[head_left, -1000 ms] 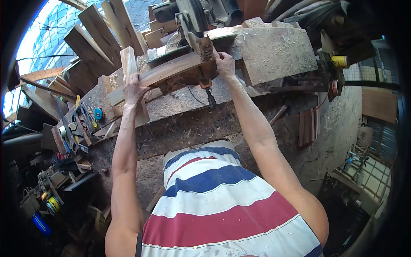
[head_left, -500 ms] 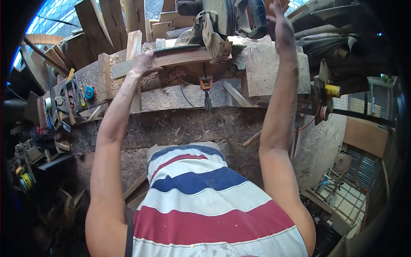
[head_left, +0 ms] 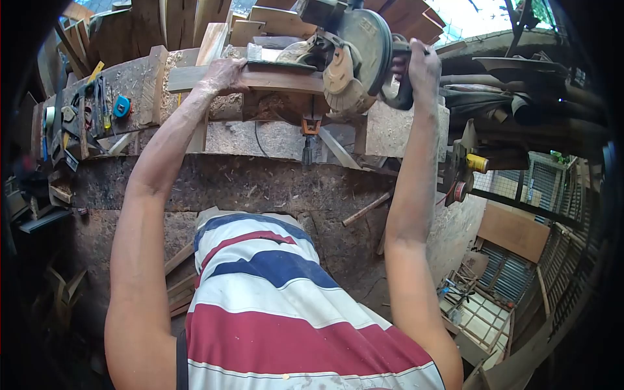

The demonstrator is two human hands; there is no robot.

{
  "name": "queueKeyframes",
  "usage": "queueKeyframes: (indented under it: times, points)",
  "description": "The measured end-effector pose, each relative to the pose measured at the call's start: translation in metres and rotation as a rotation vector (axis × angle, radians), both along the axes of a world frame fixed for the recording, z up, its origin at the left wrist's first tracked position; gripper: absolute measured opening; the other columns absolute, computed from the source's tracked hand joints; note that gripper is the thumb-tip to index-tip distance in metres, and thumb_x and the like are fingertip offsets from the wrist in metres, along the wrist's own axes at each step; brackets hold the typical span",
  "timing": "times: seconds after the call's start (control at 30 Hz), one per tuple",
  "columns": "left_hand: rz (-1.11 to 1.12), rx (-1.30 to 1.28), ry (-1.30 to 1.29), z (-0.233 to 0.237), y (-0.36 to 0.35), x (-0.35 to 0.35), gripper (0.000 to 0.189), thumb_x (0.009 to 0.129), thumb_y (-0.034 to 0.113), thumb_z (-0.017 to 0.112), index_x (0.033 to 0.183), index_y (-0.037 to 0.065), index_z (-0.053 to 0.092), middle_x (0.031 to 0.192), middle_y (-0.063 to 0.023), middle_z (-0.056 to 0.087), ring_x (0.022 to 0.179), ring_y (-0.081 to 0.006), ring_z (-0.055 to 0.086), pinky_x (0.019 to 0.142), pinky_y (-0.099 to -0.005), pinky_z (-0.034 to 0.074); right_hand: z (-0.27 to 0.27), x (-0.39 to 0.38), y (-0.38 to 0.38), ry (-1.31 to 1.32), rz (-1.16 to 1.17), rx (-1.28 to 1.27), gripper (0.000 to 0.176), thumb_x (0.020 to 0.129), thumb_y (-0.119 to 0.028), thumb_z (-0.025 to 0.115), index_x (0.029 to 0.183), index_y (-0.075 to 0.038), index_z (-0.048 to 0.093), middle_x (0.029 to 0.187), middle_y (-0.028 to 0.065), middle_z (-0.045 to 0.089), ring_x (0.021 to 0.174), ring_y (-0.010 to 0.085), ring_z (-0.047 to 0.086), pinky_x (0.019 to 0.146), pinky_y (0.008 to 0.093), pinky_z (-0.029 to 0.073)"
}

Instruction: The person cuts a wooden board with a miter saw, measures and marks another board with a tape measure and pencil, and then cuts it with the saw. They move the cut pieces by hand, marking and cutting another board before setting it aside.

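Observation:
A miter saw [head_left: 364,55] stands at the bench's top centre, its round blade guard tilted over the right end of a wooden board [head_left: 279,80]. My left hand [head_left: 227,75] grips that board near its left part, against the saw's fence. The fingers of my right hand [head_left: 416,65] are wrapped round the black saw handle [head_left: 402,91]. Below the saw, an orange and black clamp-like part [head_left: 311,130] hangs at the bench edge. Whether the blade touches the board is hidden by the guard.
A teal tape measure [head_left: 121,106] and several hand tools lie at the left of the dusty bench [head_left: 146,71]. Planks lean behind it. A yellow spool [head_left: 477,162] is at the right, near dark pipes or rolled material. A wooden stick [head_left: 367,208] lies below.
The saw head has come lower and my right hand has closed round its handle. The view has shifted to the right. My left hand remains on the board.

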State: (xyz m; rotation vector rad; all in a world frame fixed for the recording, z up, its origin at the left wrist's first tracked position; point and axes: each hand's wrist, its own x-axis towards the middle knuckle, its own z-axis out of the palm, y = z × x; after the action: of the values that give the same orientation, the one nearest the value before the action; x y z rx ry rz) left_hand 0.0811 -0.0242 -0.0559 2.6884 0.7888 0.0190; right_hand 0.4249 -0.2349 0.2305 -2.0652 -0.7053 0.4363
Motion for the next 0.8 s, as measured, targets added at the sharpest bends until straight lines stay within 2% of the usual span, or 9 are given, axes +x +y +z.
queueKeyframes:
  times: [0.1, 0.2, 0.33, 0.47, 0.6, 0.8]
  points:
    - [0.003, 0.013, -0.010, 0.006, 0.003, 0.000, 0.080, 0.071, 0.065, 0.092, 0.122, 0.009, 0.065, 0.103, -0.0187, 0.079, 0.102, -0.0413, 0.078, 0.087, -0.0539, 0.062, -0.018, -0.027, -0.029, 0.046, -0.055, 0.099, 0.050, 0.109, -0.042, 0.060, 0.133, 0.002, 0.055, 0.078, 0.0141, 0.073, 0.055, 0.0202, 0.069, 0.047, 0.0332, 0.054]
    - [-0.006, 0.025, -0.007, 0.011, 0.001, 0.001, 0.080, 0.072, 0.066, 0.091, 0.121, 0.008, 0.063, 0.102, -0.0183, 0.078, 0.101, -0.0405, 0.078, 0.087, -0.0531, 0.063, -0.042, -0.041, -0.050, 0.058, -0.124, 0.171, 0.047, 0.110, -0.044, 0.062, 0.132, -0.003, 0.057, 0.076, 0.0123, 0.072, 0.054, 0.0177, 0.069, 0.047, 0.0315, 0.053]
    - [-0.015, 0.026, 0.009, 0.019, -0.004, -0.001, 0.080, 0.074, 0.067, 0.090, 0.120, 0.007, 0.063, 0.103, -0.0181, 0.078, 0.101, -0.0398, 0.079, 0.088, -0.0517, 0.063, -0.046, -0.039, -0.046, 0.010, -0.160, 0.193, 0.042, 0.110, -0.043, 0.064, 0.125, -0.004, 0.062, 0.075, 0.0099, 0.071, 0.053, 0.0163, 0.067, 0.046, 0.0297, 0.051]
    - [0.005, 0.034, -0.005, 0.009, 0.000, 0.004, 0.077, 0.073, 0.065, 0.090, 0.115, 0.006, 0.064, 0.101, -0.0173, 0.079, 0.101, -0.0390, 0.079, 0.088, -0.0512, 0.063, -0.039, -0.041, -0.043, 0.019, -0.170, 0.185, 0.043, 0.110, -0.043, 0.065, 0.126, -0.003, 0.062, 0.073, 0.0093, 0.070, 0.050, 0.0161, 0.066, 0.046, 0.0295, 0.051]
    - [0.027, -0.013, -0.050, -0.004, 0.003, 0.005, 0.077, 0.067, 0.060, 0.096, 0.109, 0.005, 0.063, 0.099, -0.0188, 0.078, 0.100, -0.0402, 0.078, 0.086, -0.0523, 0.063, -0.040, -0.041, -0.041, -0.001, -0.174, 0.180, 0.042, 0.109, -0.043, 0.065, 0.124, -0.004, 0.062, 0.072, 0.0103, 0.071, 0.050, 0.0162, 0.065, 0.044, 0.0283, 0.049]
    - [0.012, 0.025, -0.066, 0.009, -0.002, 0.004, 0.076, 0.066, 0.061, 0.095, 0.106, 0.004, 0.064, 0.092, -0.0173, 0.078, 0.097, -0.0389, 0.079, 0.086, -0.0510, 0.064, -0.039, -0.044, -0.040, -0.040, -0.170, 0.140, 0.049, 0.110, -0.048, 0.063, 0.129, -0.003, 0.059, 0.074, 0.0111, 0.073, 0.052, 0.0163, 0.067, 0.046, 0.0280, 0.051]
